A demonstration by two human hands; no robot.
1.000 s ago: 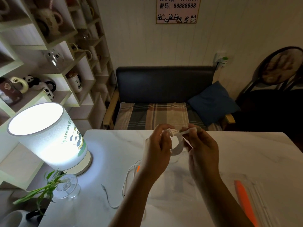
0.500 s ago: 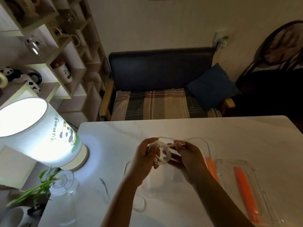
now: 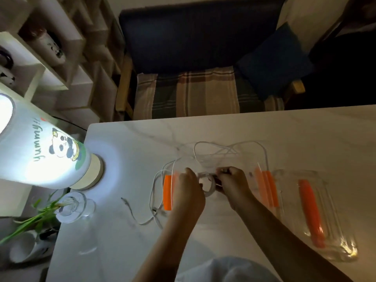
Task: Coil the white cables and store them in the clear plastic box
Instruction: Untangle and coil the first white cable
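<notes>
A person's left hand and right hand pinch opposite sides of a small coiled white cable, its ring facing the camera, above the clear plastic box with orange side clips on the white marble counter. Their fingers hide the coil's edges. A loose white cable trails left; the clear orange-clipped lid lies right, lengthwise toward the camera.

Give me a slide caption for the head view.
Both hands hold a coiled cable over the box.
</notes>
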